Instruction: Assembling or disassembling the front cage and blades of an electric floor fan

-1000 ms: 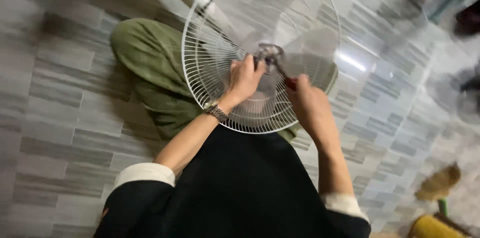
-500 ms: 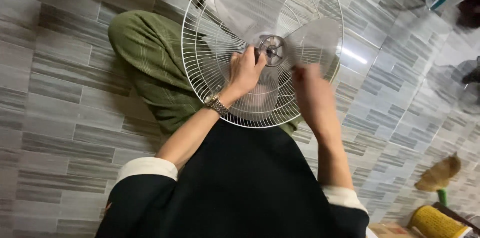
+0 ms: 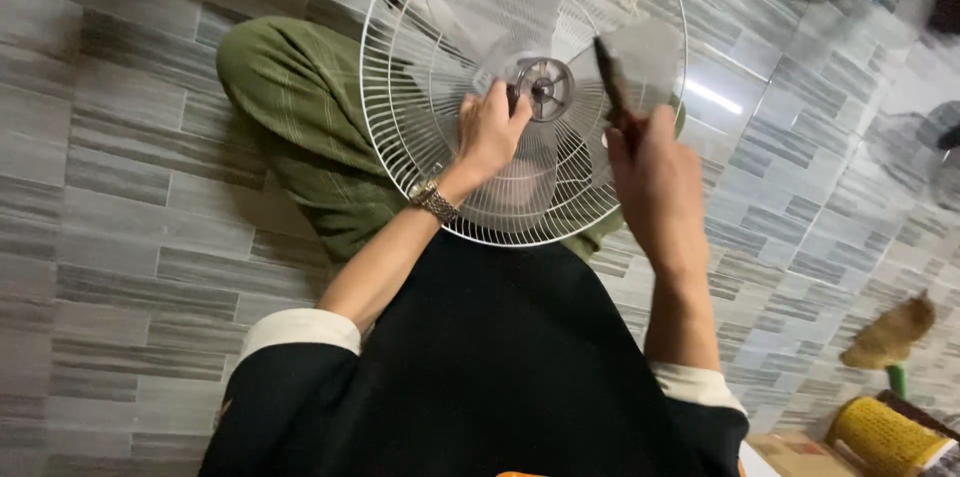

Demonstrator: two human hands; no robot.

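Your left hand (image 3: 490,132) sits just left of centre in the frame, fingers curled and closed against the wire fan guard (image 3: 420,137) right beside the hub (image 3: 543,89). It appears to be gripping or bracing the fan at the hub's left edge; exactly what the fingertips pinch is hidden behind the knuckles. Your right hand (image 3: 655,177) is to the right of centre, closed around a dark slim tool (image 3: 610,82), probably a screwdriver, though blur keeps that uncertain.

The relation that matters is this: the hub lies up and to the left of your right hand, and the tool's tip stands apart from it, just to its right. The tool's long axis runs nearly upright in the frame, leaning slightly left at the top, so it points past the hub rather than into it. Your left hand is the nearer one, touching beside the hub.

The fan lies in the upper middle of the frame, over your green trouser leg (image 3: 290,97) on the grey tiled floor (image 3: 120,187).

Compared with half a second ago, your right hand has pulled back from the hub and lifted the tool clear, while your left hand has kept its place. The fan fills the same part of the view.
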